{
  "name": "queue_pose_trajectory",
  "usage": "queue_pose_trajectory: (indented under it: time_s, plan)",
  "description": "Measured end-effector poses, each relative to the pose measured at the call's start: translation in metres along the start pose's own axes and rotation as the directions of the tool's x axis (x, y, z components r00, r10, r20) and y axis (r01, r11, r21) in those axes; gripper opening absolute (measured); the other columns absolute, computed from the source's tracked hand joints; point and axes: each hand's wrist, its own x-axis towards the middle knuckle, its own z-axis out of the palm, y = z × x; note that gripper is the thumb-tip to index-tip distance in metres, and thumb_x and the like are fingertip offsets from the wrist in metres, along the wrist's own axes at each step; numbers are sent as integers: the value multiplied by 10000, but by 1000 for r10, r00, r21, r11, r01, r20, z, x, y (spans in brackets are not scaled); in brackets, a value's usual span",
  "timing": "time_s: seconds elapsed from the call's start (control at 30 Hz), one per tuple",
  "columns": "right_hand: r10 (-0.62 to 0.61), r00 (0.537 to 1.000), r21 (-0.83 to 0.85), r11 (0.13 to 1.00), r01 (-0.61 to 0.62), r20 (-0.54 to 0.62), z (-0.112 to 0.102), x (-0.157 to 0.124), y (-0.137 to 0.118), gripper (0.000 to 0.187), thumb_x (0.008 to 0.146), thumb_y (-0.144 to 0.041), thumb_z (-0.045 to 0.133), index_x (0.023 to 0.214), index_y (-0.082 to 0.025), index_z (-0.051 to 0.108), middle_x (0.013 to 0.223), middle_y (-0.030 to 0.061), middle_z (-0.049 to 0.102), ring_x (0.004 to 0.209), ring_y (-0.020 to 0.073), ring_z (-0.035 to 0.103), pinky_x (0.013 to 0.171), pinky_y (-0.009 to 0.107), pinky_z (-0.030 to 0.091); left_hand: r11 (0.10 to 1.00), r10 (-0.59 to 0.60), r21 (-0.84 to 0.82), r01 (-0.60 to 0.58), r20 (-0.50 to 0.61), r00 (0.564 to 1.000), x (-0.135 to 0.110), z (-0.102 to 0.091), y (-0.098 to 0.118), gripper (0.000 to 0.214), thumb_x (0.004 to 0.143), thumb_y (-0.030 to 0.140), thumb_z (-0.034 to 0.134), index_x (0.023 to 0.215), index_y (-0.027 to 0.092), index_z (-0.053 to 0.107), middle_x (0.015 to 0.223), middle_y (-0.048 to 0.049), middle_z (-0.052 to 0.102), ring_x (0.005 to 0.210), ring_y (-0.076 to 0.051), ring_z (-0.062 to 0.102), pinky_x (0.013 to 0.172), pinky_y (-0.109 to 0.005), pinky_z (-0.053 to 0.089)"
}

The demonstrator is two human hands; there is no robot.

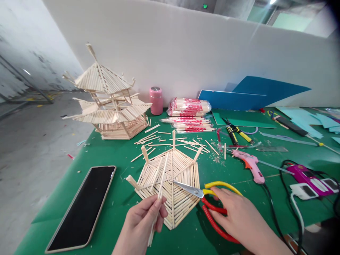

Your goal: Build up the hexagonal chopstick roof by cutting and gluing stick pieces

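My left hand [148, 216] pinches a couple of thin wooden sticks [164, 170], which slant up over a hexagonal stick panel [186, 202]. My right hand [233, 212] grips a pair of scissors [195, 191] with one red and one yellow handle. Their blades look nearly closed and point left above the panel, close to the sticks but apart from them. Short upright posts [174, 140] stand at several corners of the panel, which lies flat on the green table [119, 212].
A stick pagoda [106, 106] stands at the back left, near a pink jar [156, 101] and bagged sticks [188, 106]. Cut sticks [148, 138] lie scattered behind the panel. A phone [82, 209] is at left; pliers [237, 132], a pink glue gun [249, 164] and a power strip [313, 180] at right.
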Motion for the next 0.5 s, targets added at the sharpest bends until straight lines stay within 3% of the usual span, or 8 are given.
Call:
queue_pose_trajectory:
  time_s: [0.13,0.23,0.37,0.5]
  plan:
    - [33,998,23,999,-34,58,-6,2,0,448,726,-272,501,1134,-91,547,1053,134,626,919,271,595,791,425,485,1000,1,9,-1,-2,1000,-2,3,1,228,710,332,596,618,124,607,549,-7,539,438,-63,386,440,-182,307]
    - [52,995,72,996,-59,86,-11,0,0,423,727,-279,501,1118,-126,554,1063,112,622,922,268,589,794,422,478,1000,14,23,-14,3,1000,-2,7,4,242,714,331,591,595,121,600,536,-5,533,428,-58,374,438,-182,296]
    - [116,990,258,957,-132,77,-12,-11,5,362,744,-288,504,1099,-217,511,951,47,631,822,200,604,729,328,500,998,33,47,-35,49,998,1,12,7,257,731,322,576,577,117,591,527,-5,527,426,-56,374,449,-186,297]
    - [188,976,410,886,-215,106,-5,-24,10,374,762,-313,500,1113,-205,428,868,42,583,726,152,604,644,234,509,995,52,80,-60,98,994,4,14,9,249,767,301,543,603,120,589,548,-6,523,456,-62,382,469,-191,307]
